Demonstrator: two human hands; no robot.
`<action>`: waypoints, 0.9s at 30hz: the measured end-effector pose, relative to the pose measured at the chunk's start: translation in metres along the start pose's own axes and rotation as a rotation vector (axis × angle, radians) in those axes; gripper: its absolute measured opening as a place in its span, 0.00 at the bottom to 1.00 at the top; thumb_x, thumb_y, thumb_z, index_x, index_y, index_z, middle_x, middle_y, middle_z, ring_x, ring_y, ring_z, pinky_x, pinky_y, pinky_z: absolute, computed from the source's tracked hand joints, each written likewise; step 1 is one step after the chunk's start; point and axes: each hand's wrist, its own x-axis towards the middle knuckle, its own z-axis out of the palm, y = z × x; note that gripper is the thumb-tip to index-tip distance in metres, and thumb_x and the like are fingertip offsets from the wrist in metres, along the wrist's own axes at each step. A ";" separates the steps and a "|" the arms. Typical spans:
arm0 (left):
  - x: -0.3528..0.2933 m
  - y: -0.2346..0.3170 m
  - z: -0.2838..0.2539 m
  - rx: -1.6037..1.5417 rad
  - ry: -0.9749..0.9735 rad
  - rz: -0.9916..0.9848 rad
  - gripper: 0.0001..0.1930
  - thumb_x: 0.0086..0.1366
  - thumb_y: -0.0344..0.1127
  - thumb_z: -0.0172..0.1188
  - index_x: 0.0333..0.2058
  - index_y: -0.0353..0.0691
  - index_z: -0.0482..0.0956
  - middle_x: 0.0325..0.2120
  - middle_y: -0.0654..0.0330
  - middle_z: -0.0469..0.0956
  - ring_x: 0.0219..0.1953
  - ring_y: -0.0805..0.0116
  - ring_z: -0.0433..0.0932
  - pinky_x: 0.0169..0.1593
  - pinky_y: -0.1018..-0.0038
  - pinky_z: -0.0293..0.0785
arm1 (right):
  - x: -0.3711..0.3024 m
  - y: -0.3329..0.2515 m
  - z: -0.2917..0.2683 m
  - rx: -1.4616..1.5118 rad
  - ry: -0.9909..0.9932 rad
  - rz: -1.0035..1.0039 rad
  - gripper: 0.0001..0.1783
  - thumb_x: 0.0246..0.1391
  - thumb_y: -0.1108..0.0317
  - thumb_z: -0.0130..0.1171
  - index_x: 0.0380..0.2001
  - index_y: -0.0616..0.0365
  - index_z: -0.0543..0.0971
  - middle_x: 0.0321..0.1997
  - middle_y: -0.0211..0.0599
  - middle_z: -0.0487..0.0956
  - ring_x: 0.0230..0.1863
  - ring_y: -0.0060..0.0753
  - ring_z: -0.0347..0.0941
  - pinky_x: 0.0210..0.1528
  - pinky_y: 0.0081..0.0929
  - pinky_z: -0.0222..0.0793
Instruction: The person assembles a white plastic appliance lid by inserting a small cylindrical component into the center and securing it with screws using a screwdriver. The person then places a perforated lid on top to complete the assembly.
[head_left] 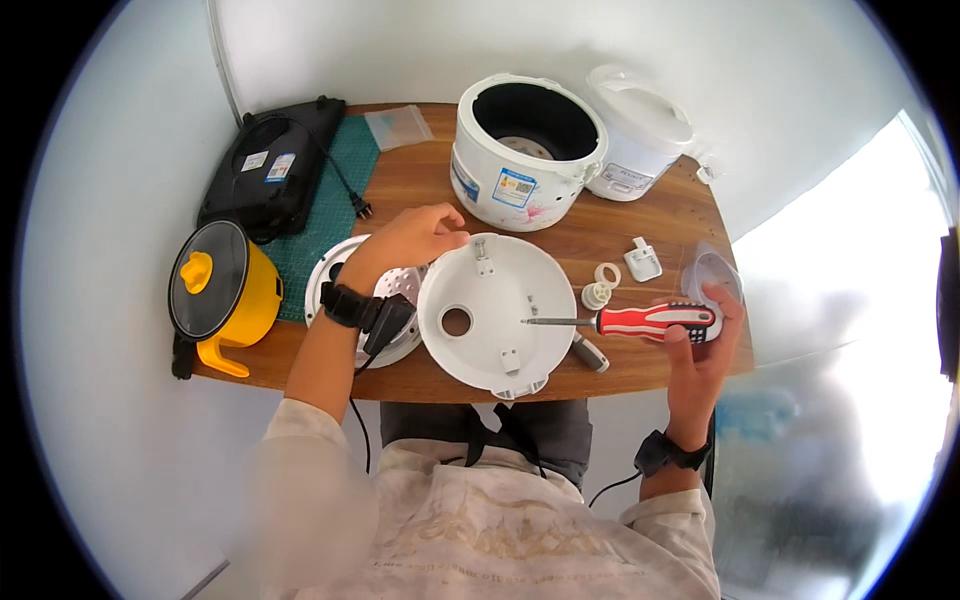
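A screwdriver with a red and white handle [640, 320] is gripped in my right hand [702, 365]. Its shaft points left, and the tip is over the inner face of a round white rice cooker lid part [490, 330], which has a round hole and small brackets. My left hand [415, 240] is at the lid's upper left rim, fingers loosely bent with a gap between them; nothing shows in them, and whether they touch the rim is unclear. Beneath my left forearm, partly hidden, lies a white perforated round piece [402, 282].
Behind stand a rice cooker body [530, 190] and another white cooker [640, 130]. A yellow pot [240, 300] and black appliance [270, 165] occupy the left, by a green mat [340, 200]. Small white parts [597, 294], a white bracket [643, 260] and a grey handle [591, 353] lie right.
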 end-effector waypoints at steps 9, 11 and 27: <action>0.045 -0.032 0.026 -0.299 -0.347 0.101 0.29 0.69 0.40 0.62 0.64 0.35 0.66 0.57 0.51 0.75 0.59 0.63 0.73 0.62 0.70 0.68 | -0.001 -0.002 -0.002 -0.124 -0.096 -0.010 0.30 0.58 0.74 0.66 0.60 0.62 0.64 0.47 0.45 0.80 0.49 0.31 0.78 0.54 0.28 0.73; 0.037 -0.028 0.026 -0.318 -0.371 0.144 0.29 0.69 0.39 0.62 0.65 0.35 0.66 0.58 0.52 0.73 0.60 0.63 0.71 0.63 0.70 0.67 | 0.002 0.000 0.002 -0.117 -0.098 0.012 0.30 0.59 0.75 0.65 0.60 0.62 0.64 0.47 0.45 0.80 0.49 0.30 0.78 0.54 0.29 0.73; 0.022 -0.023 0.040 -0.634 -0.411 0.072 0.35 0.54 0.21 0.52 0.65 0.36 0.64 0.57 0.54 0.73 0.58 0.66 0.74 0.62 0.72 0.69 | 0.067 0.003 0.075 -0.408 -0.306 -0.223 0.24 0.58 0.72 0.65 0.55 0.60 0.70 0.39 0.41 0.84 0.37 0.31 0.83 0.39 0.25 0.79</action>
